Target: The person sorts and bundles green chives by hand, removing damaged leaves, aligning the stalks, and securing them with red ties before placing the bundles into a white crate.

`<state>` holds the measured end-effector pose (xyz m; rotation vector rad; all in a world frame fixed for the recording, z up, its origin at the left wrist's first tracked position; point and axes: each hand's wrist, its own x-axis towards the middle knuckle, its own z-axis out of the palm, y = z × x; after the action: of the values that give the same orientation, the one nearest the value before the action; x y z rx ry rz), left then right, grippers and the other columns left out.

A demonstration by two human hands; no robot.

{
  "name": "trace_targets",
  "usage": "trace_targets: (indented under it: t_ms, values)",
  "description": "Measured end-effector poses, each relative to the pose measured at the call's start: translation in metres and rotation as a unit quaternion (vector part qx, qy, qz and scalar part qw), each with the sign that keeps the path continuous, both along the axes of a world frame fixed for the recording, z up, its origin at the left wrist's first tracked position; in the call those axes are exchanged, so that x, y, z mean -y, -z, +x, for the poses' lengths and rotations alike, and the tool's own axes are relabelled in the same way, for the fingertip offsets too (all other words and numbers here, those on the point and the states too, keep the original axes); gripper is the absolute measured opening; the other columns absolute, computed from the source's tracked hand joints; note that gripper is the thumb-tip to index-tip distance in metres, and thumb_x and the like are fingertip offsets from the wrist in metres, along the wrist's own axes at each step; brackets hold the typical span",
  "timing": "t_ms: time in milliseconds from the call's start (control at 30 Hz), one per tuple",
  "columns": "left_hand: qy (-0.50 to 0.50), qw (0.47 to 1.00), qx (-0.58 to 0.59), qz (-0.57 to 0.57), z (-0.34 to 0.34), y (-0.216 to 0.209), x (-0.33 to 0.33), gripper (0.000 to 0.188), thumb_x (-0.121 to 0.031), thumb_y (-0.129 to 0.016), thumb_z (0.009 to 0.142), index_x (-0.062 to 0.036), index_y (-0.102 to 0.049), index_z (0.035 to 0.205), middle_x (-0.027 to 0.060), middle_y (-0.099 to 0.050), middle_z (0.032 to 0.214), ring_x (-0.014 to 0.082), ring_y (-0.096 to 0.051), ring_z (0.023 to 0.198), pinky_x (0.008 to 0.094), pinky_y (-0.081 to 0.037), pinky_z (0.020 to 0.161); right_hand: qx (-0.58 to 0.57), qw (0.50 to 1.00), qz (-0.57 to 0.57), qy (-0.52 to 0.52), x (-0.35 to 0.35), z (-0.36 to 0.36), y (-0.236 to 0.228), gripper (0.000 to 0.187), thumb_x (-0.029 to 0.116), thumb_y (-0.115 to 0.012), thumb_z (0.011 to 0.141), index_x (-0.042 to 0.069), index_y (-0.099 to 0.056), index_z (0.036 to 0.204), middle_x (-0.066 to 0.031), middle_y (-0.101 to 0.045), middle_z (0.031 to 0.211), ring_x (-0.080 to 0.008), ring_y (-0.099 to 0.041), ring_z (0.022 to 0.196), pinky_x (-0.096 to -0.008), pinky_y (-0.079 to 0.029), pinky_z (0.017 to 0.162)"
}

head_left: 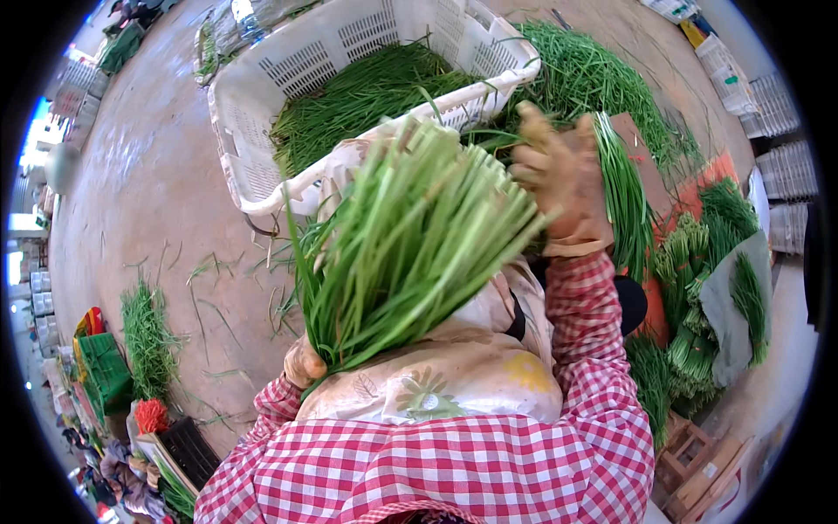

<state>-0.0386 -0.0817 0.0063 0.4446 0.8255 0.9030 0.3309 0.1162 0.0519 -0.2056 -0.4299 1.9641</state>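
Firstly, at eight o'clock a loose pile of thin green stalks lies on the brown concrete floor. Near six o'clock, the gloved left hand grips the base of a thick bundle of long green chive stalks, fanning upward. Behind, at twelve o'clock, stands a white slotted plastic crate. At two o'clock, the gloved right hand seems half-curled against the bundle tips; its grip I cannot tell.
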Motion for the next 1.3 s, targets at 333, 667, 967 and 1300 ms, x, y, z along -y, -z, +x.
trace_targets:
  t_ms: [333, 667, 967, 1300]
  values:
    - [0.195, 0.953, -0.211, 0.100, 0.053, -0.084, -0.056, 0.091, -0.017, -0.081, 0.067, -0.0060, -0.030, 0.142, 0.0135, -0.050, 0.126, 0.0215, -0.054, 0.105, 0.0388, -0.045, 0.086, 0.067, 0.985, -0.125, -0.099, 0.107, -0.041, 0.049, 0.071, 0.060, -0.042, 0.089, 0.008, -0.037, 0.138, -0.0094, -0.043, 0.138, -0.0252, -0.043, 0.125, -0.0414, -0.032, 0.106]
    - [0.361, 0.702, -0.303, 0.534, 0.067, -0.103, -0.128, 0.067, -0.027, -0.076, 0.075, -0.0022, -0.047, 0.131, 0.0262, -0.053, 0.125, 0.0303, -0.055, 0.114, 0.0387, -0.042, 0.099, 0.019, 0.998, -0.061, 0.006, 0.066, -0.066, 0.035, 0.061, 0.047, -0.046, 0.091, 0.006, -0.040, 0.135, -0.0075, -0.047, 0.129, -0.0210, -0.046, 0.111, -0.0364, -0.036, 0.094]
    - [0.229, 0.970, -0.085, -0.015, 0.025, 0.040, -0.115, 0.075, -0.039, -0.072, 0.075, -0.0010, -0.044, 0.132, 0.0108, -0.055, 0.124, 0.0204, -0.054, 0.112, 0.0338, -0.043, 0.097, 0.025, 0.998, -0.061, -0.007, 0.077, -0.076, 0.036, 0.052, 0.037, -0.049, 0.092, 0.004, -0.044, 0.132, -0.0060, -0.056, 0.116, -0.0173, -0.053, 0.093, -0.0316, -0.043, 0.080]
    - [0.216, 0.968, -0.127, -0.005, 0.030, -0.027, -0.087, 0.059, -0.003, -0.074, 0.073, 0.0006, -0.049, 0.126, 0.0099, -0.062, 0.112, 0.0172, -0.060, 0.099, 0.0302, -0.051, 0.085, 0.126, 0.986, -0.019, 0.108, 0.066, 0.053, 0.049, 0.043, 0.026, -0.052, 0.093, 0.001, -0.048, 0.127, -0.0043, -0.065, 0.102, -0.0132, -0.061, 0.074, -0.0263, -0.051, 0.065]
